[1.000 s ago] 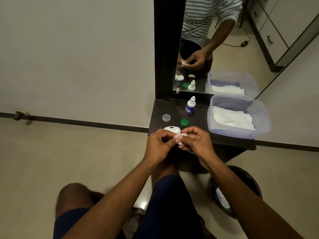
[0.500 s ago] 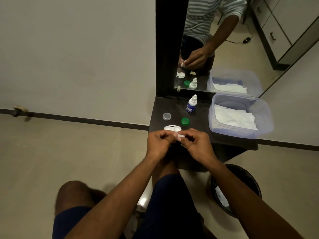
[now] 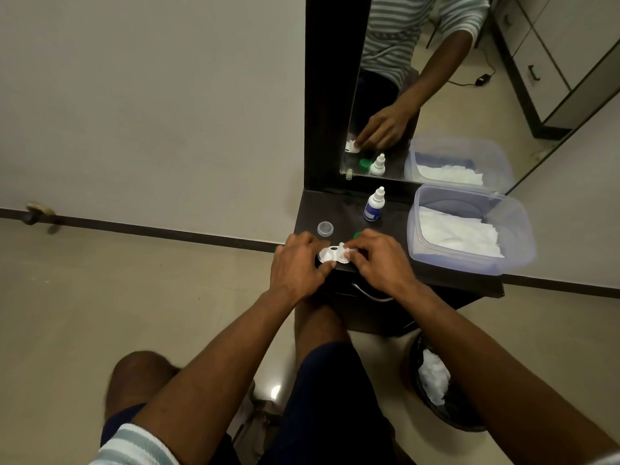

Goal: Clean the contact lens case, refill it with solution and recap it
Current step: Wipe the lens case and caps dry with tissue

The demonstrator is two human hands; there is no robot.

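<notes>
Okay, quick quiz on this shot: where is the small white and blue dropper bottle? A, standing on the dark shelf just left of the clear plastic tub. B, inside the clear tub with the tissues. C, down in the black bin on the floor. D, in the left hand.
A: the small white and blue dropper bottle stands upright on the dark shelf, just left of the clear plastic tub, untouched by either hand.

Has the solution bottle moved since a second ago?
No. The solution bottle stands in the same spot on the dark shelf, just left of the plastic tub.
</notes>
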